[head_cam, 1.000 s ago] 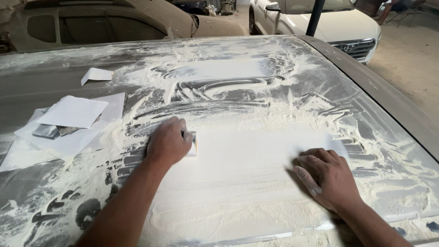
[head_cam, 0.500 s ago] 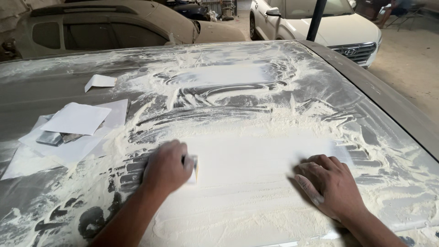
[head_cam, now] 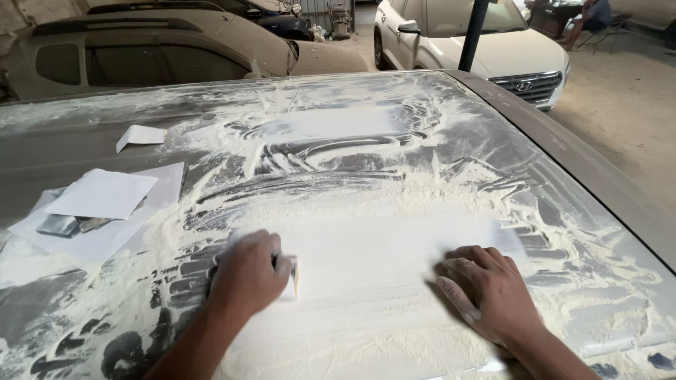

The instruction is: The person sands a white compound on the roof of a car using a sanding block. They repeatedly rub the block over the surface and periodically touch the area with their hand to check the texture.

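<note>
My left hand (head_cam: 248, 276) is closed around a small sanding block (head_cam: 291, 277) and presses it flat on the pale filler patch (head_cam: 380, 246) of a car's roof panel (head_cam: 436, 162). Yellowish sanding dust covers the panel around the patch. My right hand (head_cam: 489, 290) lies flat on the right part of the patch, fingers spread, holding nothing.
Sheets of sandpaper (head_cam: 102, 193) and a folded piece (head_cam: 139, 136) lie on the panel's left side. The roof's right edge (head_cam: 598, 176) drops to the floor. A dusty beige car (head_cam: 176, 53) and a white car (head_cam: 493, 49) stand beyond; a person sits far back right.
My left hand has slid the block toward me and slightly left across the patch. My right hand has stayed in place on the patch.
</note>
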Tool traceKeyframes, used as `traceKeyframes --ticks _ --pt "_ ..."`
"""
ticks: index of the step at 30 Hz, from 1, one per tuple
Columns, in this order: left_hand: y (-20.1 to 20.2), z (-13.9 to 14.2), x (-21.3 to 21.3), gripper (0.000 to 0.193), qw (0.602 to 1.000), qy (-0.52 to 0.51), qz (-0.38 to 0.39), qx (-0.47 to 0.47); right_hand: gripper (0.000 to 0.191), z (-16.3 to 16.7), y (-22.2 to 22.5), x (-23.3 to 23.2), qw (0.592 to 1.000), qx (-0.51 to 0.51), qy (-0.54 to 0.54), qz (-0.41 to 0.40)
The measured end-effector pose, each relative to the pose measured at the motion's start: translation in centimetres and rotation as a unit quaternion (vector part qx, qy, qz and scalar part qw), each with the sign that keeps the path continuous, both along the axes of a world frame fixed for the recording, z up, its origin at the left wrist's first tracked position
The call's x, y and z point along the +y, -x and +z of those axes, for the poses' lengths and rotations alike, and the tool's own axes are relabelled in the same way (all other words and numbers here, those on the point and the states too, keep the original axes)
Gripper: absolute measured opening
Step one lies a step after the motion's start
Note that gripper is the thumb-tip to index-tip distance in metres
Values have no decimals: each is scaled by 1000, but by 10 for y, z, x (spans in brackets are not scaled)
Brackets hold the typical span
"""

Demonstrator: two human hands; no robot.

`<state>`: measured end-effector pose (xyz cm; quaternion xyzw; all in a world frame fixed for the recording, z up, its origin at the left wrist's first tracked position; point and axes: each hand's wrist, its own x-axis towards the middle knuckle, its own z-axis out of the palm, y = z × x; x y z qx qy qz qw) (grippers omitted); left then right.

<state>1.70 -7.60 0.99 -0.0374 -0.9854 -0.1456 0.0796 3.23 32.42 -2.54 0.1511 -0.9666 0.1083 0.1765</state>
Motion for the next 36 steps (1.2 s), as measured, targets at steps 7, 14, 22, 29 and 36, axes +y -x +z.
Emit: traceKeyframes --ticks 7,14,22,29,36 --pt "30 33 20 28 992 0 12 123 46 -4 -4 4 1000 12 10 28" --pt "-19 9 12 21 998 16 -29 57 48 -2 -3 -1 999 -32 21 2" --pt "45 21 10 24 984 -14 14 179 44 -4 -4 -1 999 1 30 20" --pt "-21 20 35 18 995 -43 1 86 79 24 -20 -95 969 -140 165 121" --pt "-43 59 3 49 983 -164 -14 -82 107 32 3 -200 948 -79 71 299"
